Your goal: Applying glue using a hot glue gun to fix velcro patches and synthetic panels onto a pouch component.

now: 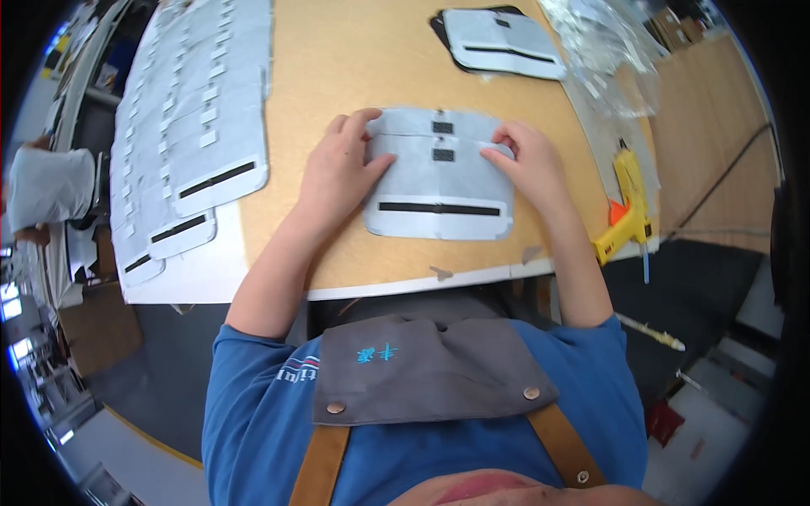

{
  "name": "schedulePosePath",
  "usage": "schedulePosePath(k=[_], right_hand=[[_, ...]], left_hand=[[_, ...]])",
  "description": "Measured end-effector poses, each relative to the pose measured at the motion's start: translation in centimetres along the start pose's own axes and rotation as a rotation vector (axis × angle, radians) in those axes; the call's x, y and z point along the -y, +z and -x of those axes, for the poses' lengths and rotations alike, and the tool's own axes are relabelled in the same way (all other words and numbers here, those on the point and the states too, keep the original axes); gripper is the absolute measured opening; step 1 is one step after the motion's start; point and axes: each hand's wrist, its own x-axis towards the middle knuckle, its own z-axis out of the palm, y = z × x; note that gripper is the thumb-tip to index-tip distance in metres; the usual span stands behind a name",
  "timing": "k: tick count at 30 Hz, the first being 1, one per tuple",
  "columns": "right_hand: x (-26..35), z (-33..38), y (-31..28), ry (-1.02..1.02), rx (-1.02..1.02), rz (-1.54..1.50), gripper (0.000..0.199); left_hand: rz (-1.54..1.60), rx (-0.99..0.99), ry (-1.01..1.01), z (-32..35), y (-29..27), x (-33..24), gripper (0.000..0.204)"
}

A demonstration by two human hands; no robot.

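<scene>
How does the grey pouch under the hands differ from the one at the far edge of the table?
The near pouch lies straight, pressed by the left hand and right hand; the far pouch lies tilted and untouched. The near pouch rests on bare table; the far pouch sits on a black piece. Both are grey with a black strip.

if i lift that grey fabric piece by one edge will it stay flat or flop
The grey fabric piece would probably flop: it looks thin, and its top flap is folded over under the left hand and right hand. It likely weighs little. Lying flat on the table, it shouldn't roll.
</scene>
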Motion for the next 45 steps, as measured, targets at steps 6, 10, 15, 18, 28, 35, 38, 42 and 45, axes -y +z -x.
schedulePosePath(k=[6, 10, 15, 18, 28, 35, 38, 42, 45], right_hand=[[-0.1, -1.2, 0.1, -0.166, -0.237, 0.198, 0.041], [1.0, -2.1, -0.4, 0.016, -0.042, 0.078, 0.039], [-0.1, -2.3, -0.1, -0.015, -0.031, 0.031, 0.037], [0.4, -2.4, -0.3, -0.05, 0.002, 0.012, 0.037], [-0.6, -6.5, -1.8, -0.152, -0.269, 0.222, 0.05], [-5.1, -12.5, -3.4, -0.292, -0.109, 0.399, 0.051], [-5.1, -13.2, -4.5, -0.341, -0.069, 0.395, 0.044], [-5.1, -13.3, -5.3, -0.247, 0.017, 0.257, 0.031], [-4.0, -13.4, -5.5, -0.169, 0.064, 0.212, 0.031]], left_hand=[[-0.057, -0.085, -0.078, -1.5, 0.2, 1.2, 0.045], [-0.091, 0.005, -0.118, -1.5, 0.4, 1.1, 0.033], [-0.069, 0.076, -0.112, -1.3, -0.2, 0.7, 0.029], [-0.043, 0.181, -0.132, -0.9, -0.9, 1.1, 0.029], [0.075, 0.069, -0.245, -1.3, -2.0, 0.1, 0.036], [0.084, 0.008, -0.177, -1.3, -0.7, 0.4, 0.03], [0.093, -0.009, -0.127, -1.1, -0.4, 0.8, 0.027], [0.135, -0.063, -0.112, -1.4, -0.3, 0.8, 0.021], [0.174, -0.076, -0.117, -1.3, -0.7, 0.6, 0.019]])
